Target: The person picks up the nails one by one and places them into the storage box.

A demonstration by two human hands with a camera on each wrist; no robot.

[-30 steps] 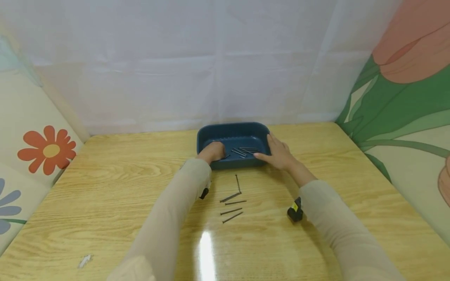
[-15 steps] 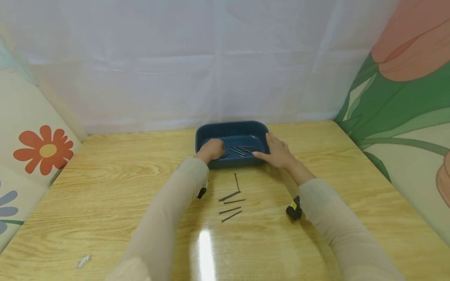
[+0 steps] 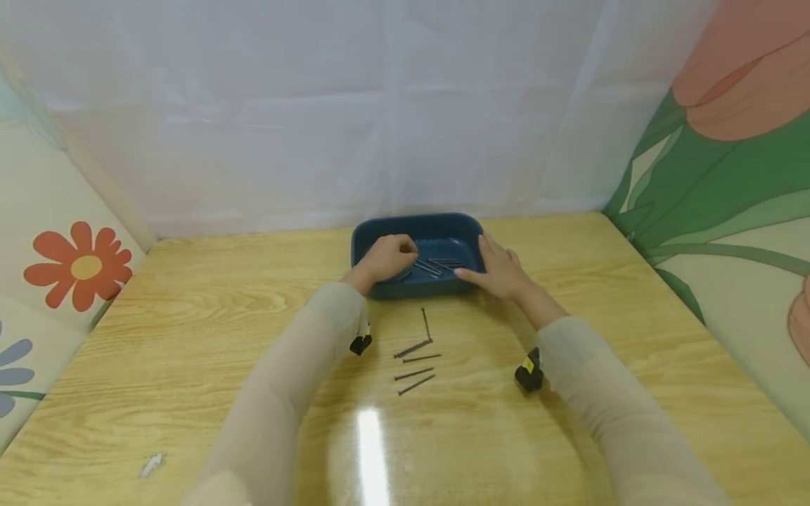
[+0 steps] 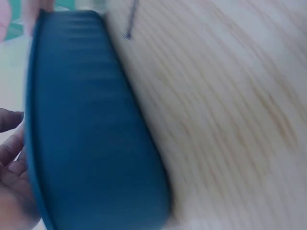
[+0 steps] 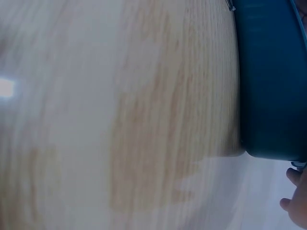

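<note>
Head view: a dark blue rectangular tray [image 3: 418, 289] with rounded corners and a thin rim sits at the far side of the wood-grain table [image 3: 221, 302], its open side up. Slim, dark grey nails [image 3: 427, 268] lie loosely on its floor towards the right, some crosswise and some nearly side by side, glinting faintly. In front of it, more of the same long, straight nails [image 3: 414, 374] lie on the wood, most slanted, one pointing towards the tray. In the left wrist view the tray's wall looks smooth and matt, and the nail there has a small flat head. The left hand [image 3: 386, 258] is over the tray's left part, fingers bent; whether they pinch a nail I cannot tell. The right hand [image 3: 501, 276] grips the tray's near right corner, thumb over the rim.
</note>
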